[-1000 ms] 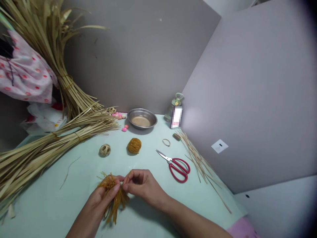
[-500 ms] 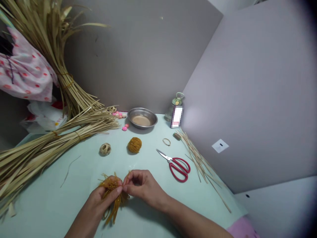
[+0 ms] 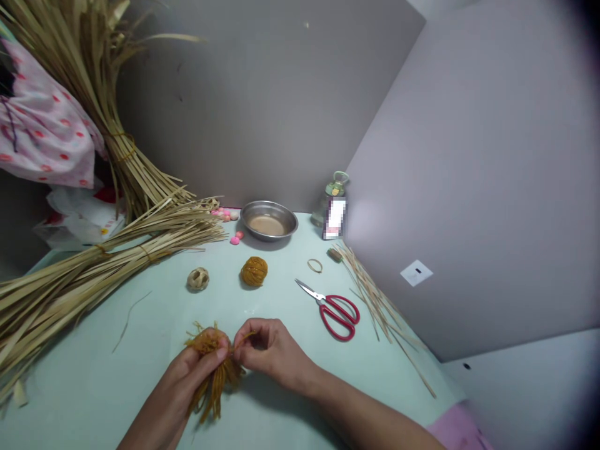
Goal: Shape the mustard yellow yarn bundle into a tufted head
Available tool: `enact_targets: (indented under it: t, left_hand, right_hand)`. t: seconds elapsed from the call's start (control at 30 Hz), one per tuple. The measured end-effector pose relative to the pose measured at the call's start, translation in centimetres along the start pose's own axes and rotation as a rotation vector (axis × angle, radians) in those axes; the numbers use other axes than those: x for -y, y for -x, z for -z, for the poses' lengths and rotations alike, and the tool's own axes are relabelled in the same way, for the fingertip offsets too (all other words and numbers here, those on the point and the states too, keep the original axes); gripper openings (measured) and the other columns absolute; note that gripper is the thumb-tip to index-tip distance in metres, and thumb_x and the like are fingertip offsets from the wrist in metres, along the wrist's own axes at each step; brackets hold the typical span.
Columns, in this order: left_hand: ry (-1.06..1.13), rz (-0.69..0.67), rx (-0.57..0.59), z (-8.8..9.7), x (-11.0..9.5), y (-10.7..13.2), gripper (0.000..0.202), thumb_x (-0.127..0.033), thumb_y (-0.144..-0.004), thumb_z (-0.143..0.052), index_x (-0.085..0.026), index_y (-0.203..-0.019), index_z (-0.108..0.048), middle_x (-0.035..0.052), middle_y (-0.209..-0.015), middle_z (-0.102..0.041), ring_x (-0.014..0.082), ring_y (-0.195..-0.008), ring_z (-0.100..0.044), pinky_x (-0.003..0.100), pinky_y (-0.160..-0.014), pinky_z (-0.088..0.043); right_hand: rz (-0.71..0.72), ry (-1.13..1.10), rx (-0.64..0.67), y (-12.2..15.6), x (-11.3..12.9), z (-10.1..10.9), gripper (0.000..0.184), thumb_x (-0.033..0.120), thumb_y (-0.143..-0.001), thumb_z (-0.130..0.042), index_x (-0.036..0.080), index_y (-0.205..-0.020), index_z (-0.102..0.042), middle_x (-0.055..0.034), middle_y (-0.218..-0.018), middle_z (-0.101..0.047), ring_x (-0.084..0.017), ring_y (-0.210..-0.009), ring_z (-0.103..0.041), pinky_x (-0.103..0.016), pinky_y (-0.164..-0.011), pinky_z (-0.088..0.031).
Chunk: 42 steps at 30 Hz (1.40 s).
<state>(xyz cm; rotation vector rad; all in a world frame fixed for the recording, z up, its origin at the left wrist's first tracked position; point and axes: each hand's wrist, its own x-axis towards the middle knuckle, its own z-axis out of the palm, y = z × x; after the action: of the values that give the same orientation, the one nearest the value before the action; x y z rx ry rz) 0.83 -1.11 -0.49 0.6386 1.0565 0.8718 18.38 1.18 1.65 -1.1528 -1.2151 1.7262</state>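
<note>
A bundle of golden-brown yarn [image 3: 215, 381] hangs in my left hand [image 3: 201, 359], its loose ends fanning out above and below the closed fingers. Close beside it, my right hand [image 3: 269, 353] pinches a strand of the same yarn [image 3: 246, 337] between thumb and fingertips. The fingers partly cover where that strand meets the bundle. Beyond my hands lies a ball of brown yarn [image 3: 254, 272], with a small woven openwork ball [image 3: 197, 279] to its left. Red-handled scissors [image 3: 330, 309] rest to the right, blades slightly apart.
A metal bowl [image 3: 269, 222] of liquid stands at the back, near pink pieces [image 3: 235, 240]. Straw bundles [image 3: 117, 256] cover the left side. Thin sticks [image 3: 375, 294], a small ring [image 3: 314, 266], a bottle [image 3: 337, 187] and a phone [image 3: 334, 219] are on the right by the wall.
A yarn strand now shows in my right fingertips, where it was hardly visible before. The bundle in my left hand has turned slightly. The view has shifted a little.
</note>
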Motion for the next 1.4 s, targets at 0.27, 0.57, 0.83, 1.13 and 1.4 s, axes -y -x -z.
enact_targets:
  t: [0.27,0.57,0.83,1.13,1.4]
  left_hand:
    - [0.047,-0.03,0.088,-0.2,-0.4,0.2,0.02,-0.046,-0.087,-0.073,-0.027,-0.091,-0.069,-0.0029,-0.087,-0.066,0.0181,-0.095,-0.061,0.021,-0.082,-0.051]
    - [0.062,-0.077,0.036,-0.3,-0.3,-0.2,0.043,-0.049,-0.088,-0.071,-0.032,-0.127,-0.066,-0.0005,-0.137,-0.068,0.0223,-0.135,-0.051,0.027,-0.111,-0.039]
    - [-0.086,-0.114,0.026,0.2,0.6,-0.5,0.036,-0.048,-0.082,-0.077,-0.027,-0.111,-0.07,0.001,-0.113,-0.077,0.0245,-0.119,-0.063,0.029,-0.099,-0.047]
    - [0.006,-0.027,0.033,-0.4,0.2,-0.2,0.034,-0.043,-0.083,-0.078,-0.024,-0.11,-0.072,0.0011,-0.111,-0.078,0.0243,-0.118,-0.065,0.029,-0.098,-0.049]
    - [0.005,-0.003,-0.058,-0.4,0.1,-0.1,0.032,-0.048,-0.083,-0.077,-0.024,-0.102,-0.069,-0.0001,-0.104,-0.078,0.0229,-0.11,-0.068,0.026,-0.087,-0.051]
  right_hand:
    - [0.017,-0.028,0.027,-0.2,-0.7,0.1,0.024,0.029,-0.067,-0.082,0.015,-0.075,-0.065,0.0018,-0.067,-0.06,-0.01,-0.061,-0.046,-0.026,-0.063,-0.036]
    - [0.08,-0.091,0.05,-0.4,-0.9,0.0,0.029,0.033,-0.066,-0.086,0.015,-0.073,-0.065,-0.0004,-0.071,-0.062,-0.01,-0.062,-0.049,-0.027,-0.064,-0.036]
    - [0.077,-0.113,-0.032,-0.4,-0.3,-0.1,0.038,0.043,-0.062,-0.09,0.015,-0.073,-0.066,0.0032,-0.065,-0.057,-0.009,-0.059,-0.043,-0.025,-0.06,-0.032]
    - [0.087,-0.119,-0.006,-0.4,-0.1,-0.1,0.037,0.041,-0.061,-0.091,0.016,-0.073,-0.067,0.0027,-0.066,-0.061,-0.009,-0.06,-0.046,-0.025,-0.062,-0.034]
    - [0.053,-0.117,0.04,-0.6,-0.5,0.2,0.046,0.053,-0.065,-0.088,0.015,-0.075,-0.064,-0.0001,-0.07,-0.063,-0.01,-0.062,-0.05,-0.026,-0.065,-0.038]
